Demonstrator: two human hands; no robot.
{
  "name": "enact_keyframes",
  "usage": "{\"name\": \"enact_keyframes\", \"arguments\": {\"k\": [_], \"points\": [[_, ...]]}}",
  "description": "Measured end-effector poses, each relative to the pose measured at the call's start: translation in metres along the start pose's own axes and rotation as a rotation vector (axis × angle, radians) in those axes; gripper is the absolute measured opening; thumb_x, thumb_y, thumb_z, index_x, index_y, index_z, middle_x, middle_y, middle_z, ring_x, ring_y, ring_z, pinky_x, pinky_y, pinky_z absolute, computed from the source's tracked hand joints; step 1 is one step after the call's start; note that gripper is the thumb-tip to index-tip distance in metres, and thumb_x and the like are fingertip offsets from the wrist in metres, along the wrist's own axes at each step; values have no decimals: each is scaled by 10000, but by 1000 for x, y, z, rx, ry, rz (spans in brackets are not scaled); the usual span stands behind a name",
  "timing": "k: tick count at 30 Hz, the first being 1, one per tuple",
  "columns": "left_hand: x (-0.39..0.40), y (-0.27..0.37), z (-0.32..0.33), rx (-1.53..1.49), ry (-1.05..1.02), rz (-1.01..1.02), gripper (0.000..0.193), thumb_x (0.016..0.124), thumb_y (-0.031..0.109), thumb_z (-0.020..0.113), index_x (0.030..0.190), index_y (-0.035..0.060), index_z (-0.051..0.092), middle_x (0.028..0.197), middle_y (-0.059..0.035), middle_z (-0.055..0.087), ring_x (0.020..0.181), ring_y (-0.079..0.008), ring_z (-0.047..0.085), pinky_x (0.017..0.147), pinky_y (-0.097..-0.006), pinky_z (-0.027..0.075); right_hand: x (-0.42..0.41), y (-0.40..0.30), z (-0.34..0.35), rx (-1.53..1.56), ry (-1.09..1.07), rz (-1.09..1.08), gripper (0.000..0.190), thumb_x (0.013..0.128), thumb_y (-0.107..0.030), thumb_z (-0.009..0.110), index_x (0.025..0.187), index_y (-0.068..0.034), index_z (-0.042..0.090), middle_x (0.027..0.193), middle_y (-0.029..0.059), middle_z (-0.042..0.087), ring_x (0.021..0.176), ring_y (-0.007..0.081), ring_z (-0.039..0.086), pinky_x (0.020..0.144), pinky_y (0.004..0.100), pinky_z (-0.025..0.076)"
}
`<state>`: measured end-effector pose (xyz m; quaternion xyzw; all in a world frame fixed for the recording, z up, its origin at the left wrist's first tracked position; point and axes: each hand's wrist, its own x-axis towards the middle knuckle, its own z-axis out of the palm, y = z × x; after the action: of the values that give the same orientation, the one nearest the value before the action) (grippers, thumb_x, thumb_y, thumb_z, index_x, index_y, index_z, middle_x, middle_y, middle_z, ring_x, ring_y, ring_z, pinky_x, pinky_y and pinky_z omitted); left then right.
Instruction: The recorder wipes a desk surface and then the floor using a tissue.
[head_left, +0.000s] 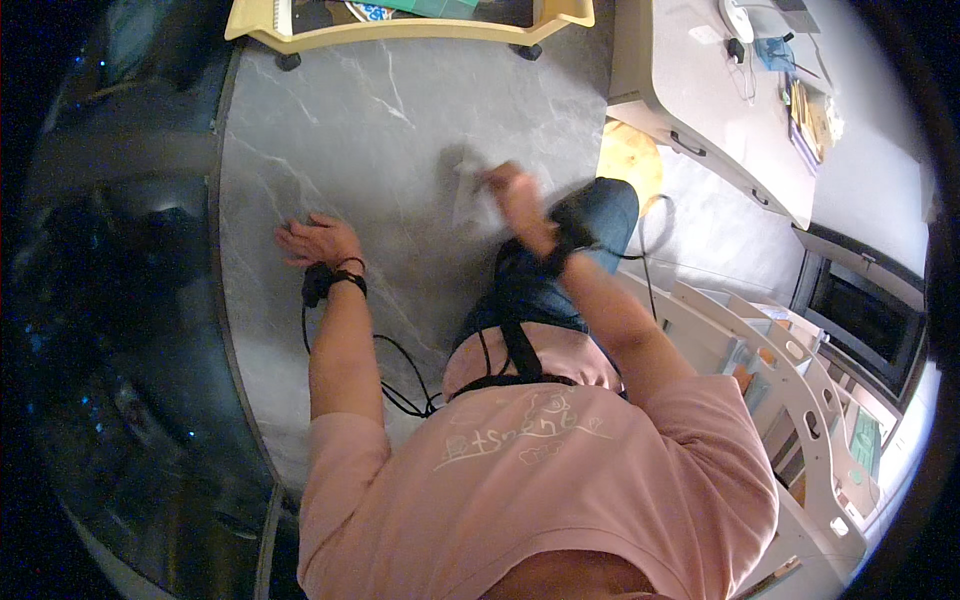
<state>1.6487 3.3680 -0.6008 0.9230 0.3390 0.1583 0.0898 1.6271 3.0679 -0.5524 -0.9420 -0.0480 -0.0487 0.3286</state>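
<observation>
My right hand (517, 199) is blurred by motion above the grey marble-patterned floor (360, 150). Its fingers are bent together at a thin white sheet (474, 196), which looks like tissue or cloth but is too smeared to name surely. To the left, my left hand (321, 241) is low over the floor with its fingers spread and nothing in it. Whether it touches the floor cannot be told. A black strap with a small device (319, 283) circles the left wrist, and another black wristband (562, 247) is on the right one.
Beyond my hands stands a yellow-rimmed wheeled cart or tray (405, 36) on black casters. A white cabinet (720, 127) with dark handles is at the right, near a round wooden piece (630, 161). White shelving (780, 390) stands lower right. Black cables (405, 405) trail beside me.
</observation>
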Motion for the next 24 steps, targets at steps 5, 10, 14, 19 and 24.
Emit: {"name": "enact_keyframes", "arguments": {"k": [5, 10, 14, 19, 24], "points": [[-2, -5, -4, 21, -7, 28, 396, 804, 244, 456, 1127, 36, 356, 1292, -227, 278, 1246, -349, 208, 956, -596, 113, -4, 92, -111, -316, -106, 592, 187, 707, -116, 552, 860, -39, 628, 806, 126, 633, 714, 228, 620, 675, 304, 481], [-2, -10, -7, 26, -17, 35, 384, 808, 234, 444, 1130, 46, 355, 1294, -218, 280, 1251, -341, 201, 958, -597, 102, -14, 61, -65, -374, -273, 448, 187, 700, -107, 539, 864, -86, 627, 874, 144, 611, 772, 264, 604, 689, 330, 482], [-2, 5, -5, -20, -6, 47, 386, 811, 229, 441, 1139, 46, 355, 1306, -220, 265, 1254, -340, 198, 962, -598, 93, -45, 7, 14, -311, -305, 389, 182, 711, -66, 471, 837, -94, 600, 825, 116, 574, 738, 283, 583, 642, 372, 483], [-2, -2, -5, 18, 16, 44, 399, 806, 233, 449, 1145, 43, 361, 1312, -225, 258, 1253, -338, 199, 962, -599, 100, -23, -98, 48, 193, -554, 484, 259, 732, -88, 477, 969, 8, 520, 1009, 209, 525, 941, 312, 520, 778, 356, 444], [-1, -11, 10, 60, 100, 44, 389, 796, 226, 464, 1125, 42, 368, 1289, -222, 298, 1242, -340, 226, 955, -601, 125, 1, -108, 59, 349, -586, 360, 160, 702, -33, 559, 849, 10, 607, 836, 157, 613, 740, 217, 597, 650, 300, 470]]}}
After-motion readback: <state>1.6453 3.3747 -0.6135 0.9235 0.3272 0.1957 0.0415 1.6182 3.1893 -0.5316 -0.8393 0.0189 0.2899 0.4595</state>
